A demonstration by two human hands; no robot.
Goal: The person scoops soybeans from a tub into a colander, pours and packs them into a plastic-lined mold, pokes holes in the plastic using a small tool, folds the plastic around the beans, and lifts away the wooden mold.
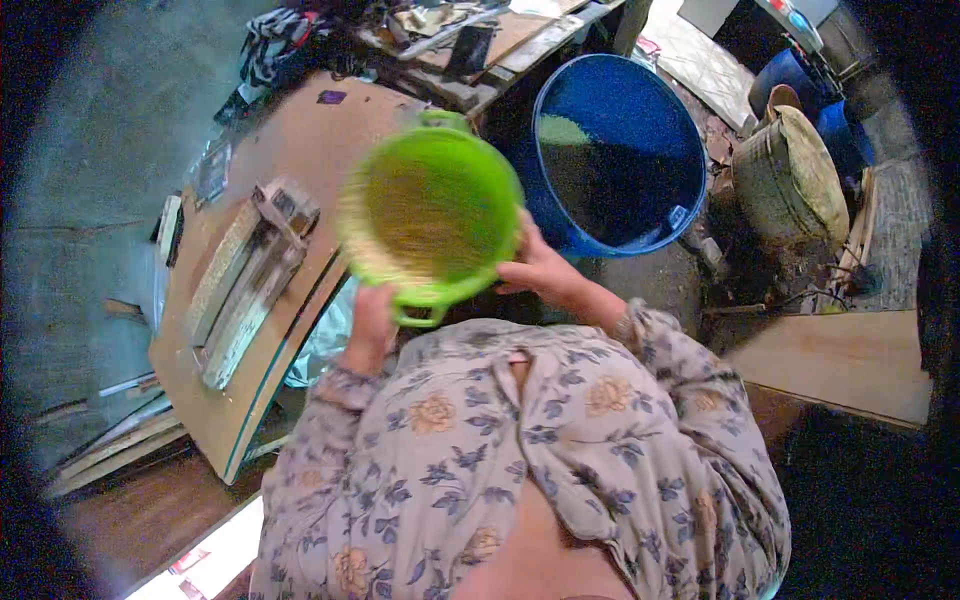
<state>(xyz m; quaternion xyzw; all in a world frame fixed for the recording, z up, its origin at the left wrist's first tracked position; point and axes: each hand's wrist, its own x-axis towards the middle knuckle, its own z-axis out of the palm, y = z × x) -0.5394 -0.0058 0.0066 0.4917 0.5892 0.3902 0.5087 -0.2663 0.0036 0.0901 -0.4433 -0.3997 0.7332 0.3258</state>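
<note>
Green plastic basin [492, 195], blurred brownish contents inside, held before the person's waist, between a tan board [290, 130] and a blue barrel [625, 85]. Left hand [372, 312] curled on the near rim, finger detail blurred; right hand [540, 268] clasping the right side, thumb spread from fingers.

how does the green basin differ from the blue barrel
The basin is bright green; the barrel is blue. The basin is held in the left hand and right hand; the barrel has no hand on it. The basin looks smaller than the barrel. Both are round and open-topped.
</note>
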